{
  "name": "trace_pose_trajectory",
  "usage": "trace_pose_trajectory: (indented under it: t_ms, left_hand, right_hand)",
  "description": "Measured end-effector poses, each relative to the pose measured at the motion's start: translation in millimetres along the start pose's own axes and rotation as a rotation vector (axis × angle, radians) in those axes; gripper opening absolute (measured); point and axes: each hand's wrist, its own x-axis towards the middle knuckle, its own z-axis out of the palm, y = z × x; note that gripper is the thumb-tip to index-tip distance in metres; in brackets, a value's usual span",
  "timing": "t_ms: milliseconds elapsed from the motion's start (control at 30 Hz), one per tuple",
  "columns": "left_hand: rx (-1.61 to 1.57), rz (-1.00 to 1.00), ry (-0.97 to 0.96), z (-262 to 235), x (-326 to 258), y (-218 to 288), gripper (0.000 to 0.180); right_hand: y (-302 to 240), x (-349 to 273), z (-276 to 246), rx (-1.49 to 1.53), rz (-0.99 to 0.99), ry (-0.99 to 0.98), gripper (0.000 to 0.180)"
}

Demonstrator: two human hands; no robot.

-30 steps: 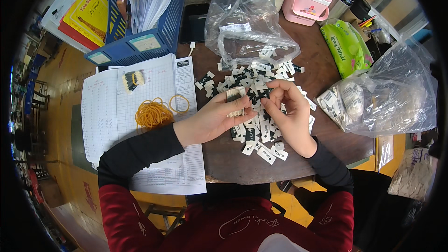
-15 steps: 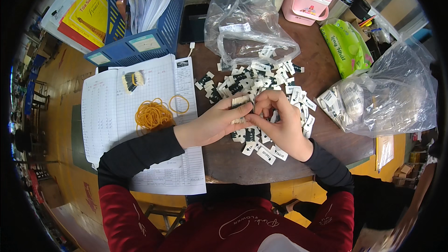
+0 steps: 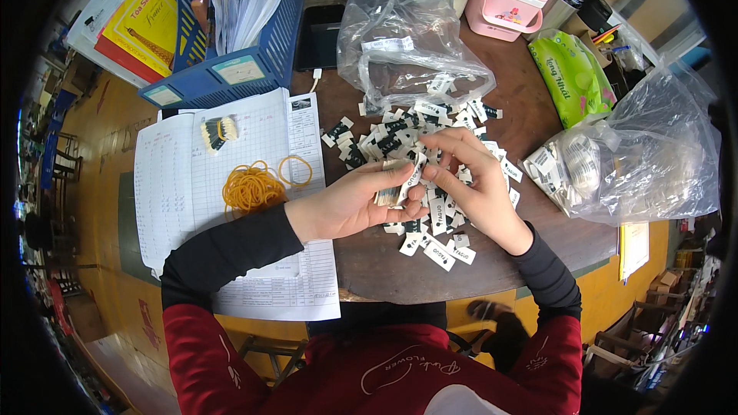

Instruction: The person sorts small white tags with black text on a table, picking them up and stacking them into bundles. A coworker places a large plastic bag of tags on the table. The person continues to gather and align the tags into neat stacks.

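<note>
My left hand (image 3: pixel 346 201) is closed around a small stack of fabric labels (image 3: pixel 387 195), seen edge-on between thumb and fingers. A white label (image 3: pixel 413 177) with dark print stands tilted at the front of that stack, by the left thumb tip. My right hand (image 3: pixel 480 184) is just to its right, thumb tip close to the label's edge and index finger raised apart from the thumb. I see nothing gripped in it. Beneath both hands spreads a loose pile of white and dark-green labels (image 3: pixel 384 138) on the brown table (image 3: pixel 369 269).
Left of the hands, orange rubber bands (image 3: pixel 252 189) and a banded label bundle (image 3: pixel 220 134) lie on an open notebook (image 3: pixel 165 192). Behind are a blue file rack (image 3: pixel 207 88) and a clear plastic bag (image 3: pixel 415 31). At right are a green tissue pack (image 3: pixel 569 81) and a label-filled bag (image 3: pixel 638 169).
My right fingers have spread and shifted slightly right, off the stack. A label's printed face now shows at the stack's front. The person at the lower right has moved mostly out of view.
</note>
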Motion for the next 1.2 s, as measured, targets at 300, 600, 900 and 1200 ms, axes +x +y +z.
trace_pose_trajectory:
  t_ms: [300, 600, 900, 1200]
  left_hand:
    - [0.043, -0.059, -0.030, 0, 0, 1, 0.029]
    - [0.084, 0.013, 0.089, -2, 2, 1, 0.040]
    - [0.206, -0.058, -0.033, -4, 1, -5, 0.038]
    - [0.097, 0.046, 0.087, -4, 2, -1, 0.030]
  right_hand:
    - [10, -1, -4, 0.119, 0.086, -0.066, 0.012]
    - [1, 0, -23, 0.432, 0.112, -0.210, 0.009]
    - [5, 2, -9, -0.007, 0.014, -0.216, 0.014]
    - [12, 14, -40, -0.039, -0.041, 0.304, 0.022]
